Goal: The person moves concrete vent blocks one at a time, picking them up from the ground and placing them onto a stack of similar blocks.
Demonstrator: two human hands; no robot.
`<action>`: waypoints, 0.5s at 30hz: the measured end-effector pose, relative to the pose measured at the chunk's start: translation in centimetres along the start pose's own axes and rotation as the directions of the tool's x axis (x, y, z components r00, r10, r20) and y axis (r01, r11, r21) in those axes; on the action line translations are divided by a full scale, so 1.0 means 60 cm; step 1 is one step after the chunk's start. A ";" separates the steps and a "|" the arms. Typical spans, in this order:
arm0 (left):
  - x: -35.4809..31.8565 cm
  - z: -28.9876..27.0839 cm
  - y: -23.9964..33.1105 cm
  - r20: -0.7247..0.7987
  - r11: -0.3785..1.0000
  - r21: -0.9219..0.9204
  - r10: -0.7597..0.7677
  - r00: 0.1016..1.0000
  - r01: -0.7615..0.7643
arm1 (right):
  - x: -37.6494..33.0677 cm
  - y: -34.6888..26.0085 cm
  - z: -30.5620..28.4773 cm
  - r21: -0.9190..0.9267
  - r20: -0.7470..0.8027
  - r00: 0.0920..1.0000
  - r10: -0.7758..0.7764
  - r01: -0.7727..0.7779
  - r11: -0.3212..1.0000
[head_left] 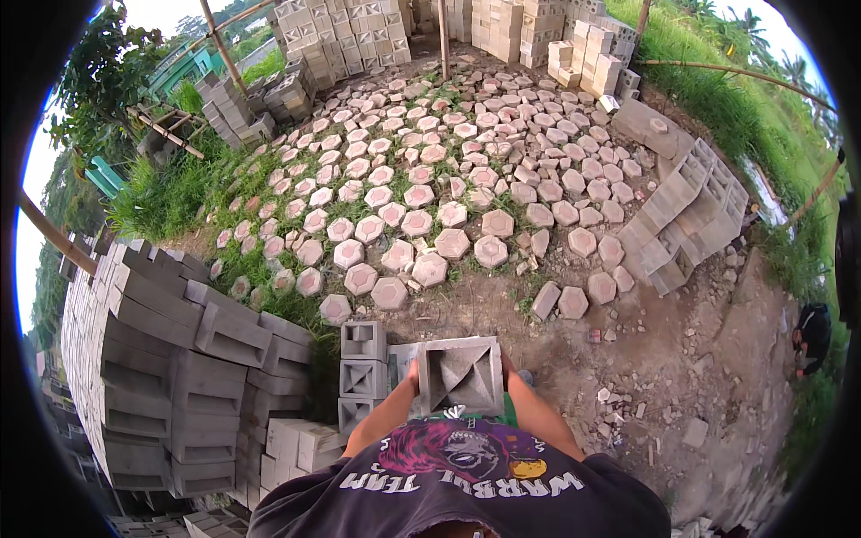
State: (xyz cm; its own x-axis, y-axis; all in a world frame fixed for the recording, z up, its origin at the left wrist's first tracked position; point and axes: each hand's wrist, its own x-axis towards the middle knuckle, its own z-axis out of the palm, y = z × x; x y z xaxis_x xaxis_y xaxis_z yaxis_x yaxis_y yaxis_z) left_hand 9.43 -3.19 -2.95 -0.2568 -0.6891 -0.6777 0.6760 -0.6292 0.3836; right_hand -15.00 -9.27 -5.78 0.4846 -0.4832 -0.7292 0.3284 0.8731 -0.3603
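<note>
Between my two hands is a grey concrete vent block [461, 375], its hollow face with an X-shaped inner pattern turned up toward me. My left hand [413, 373] presses against the block's left side, and my right hand [508, 366] against its right side. Most of the fingers are hidden behind the block. Just left of my left hand rises a short column of similar vent blocks [362, 379], their patterned openings showing. A pale flat surface [403, 355] shows between that column and the held block.
Tall stacks of grey hollow blocks [143, 309] stand at the left. Hexagonal pavers [416, 221] cover the ground ahead, with grass between some. More blocks [686, 220] lean at the right. A thin post [443, 40] stands before stacked blocks [345, 36] at the back. Rubble [628, 403] lies to the right.
</note>
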 end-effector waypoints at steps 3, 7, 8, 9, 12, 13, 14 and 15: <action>0.058 0.083 -0.016 -0.018 0.991 0.062 -0.121 0.992 0.122 | -0.026 -0.047 -0.077 0.049 -0.005 0.999 -0.035 0.035 0.998; 0.150 0.200 -0.039 0.026 0.978 0.108 -0.185 0.982 0.181 | -0.058 -0.136 -0.186 0.109 0.009 0.993 -0.120 0.119 0.987; 0.155 0.243 -0.047 0.059 0.979 0.068 -0.198 0.979 0.193 | -0.066 -0.155 -0.214 0.122 0.000 0.991 -0.131 0.130 0.984; 0.175 0.276 -0.048 0.075 0.975 0.078 -0.213 0.974 0.207 | -0.075 -0.177 -0.235 0.142 0.004 0.988 -0.156 0.153 0.978; 0.230 0.381 -0.063 0.063 0.946 0.230 -0.250 0.966 0.229 | -0.113 -0.227 -0.308 0.225 -0.027 0.967 -0.252 0.252 0.941; 0.250 0.412 -0.073 0.044 0.925 0.329 -0.216 0.975 0.190 | -0.129 -0.241 -0.325 0.255 -0.044 0.954 -0.295 0.296 0.920; 0.269 0.440 -0.080 0.054 0.911 0.353 -0.245 0.968 0.211 | -0.146 -0.251 -0.339 0.287 -0.064 0.939 -0.338 0.341 0.895; 0.291 0.445 -0.078 0.075 0.910 0.352 -0.261 0.962 0.220 | -0.159 -0.262 -0.336 0.308 -0.069 0.928 -0.365 0.368 0.877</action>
State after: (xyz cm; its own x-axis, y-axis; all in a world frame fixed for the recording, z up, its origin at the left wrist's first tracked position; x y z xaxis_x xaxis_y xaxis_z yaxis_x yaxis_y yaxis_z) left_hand -16.66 -21.88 0.13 -0.4753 -0.5256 -0.7056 0.3159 -0.8504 0.4207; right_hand -41.11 -17.10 -4.88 0.2740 -0.7630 -0.5855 0.7162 0.5682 -0.4053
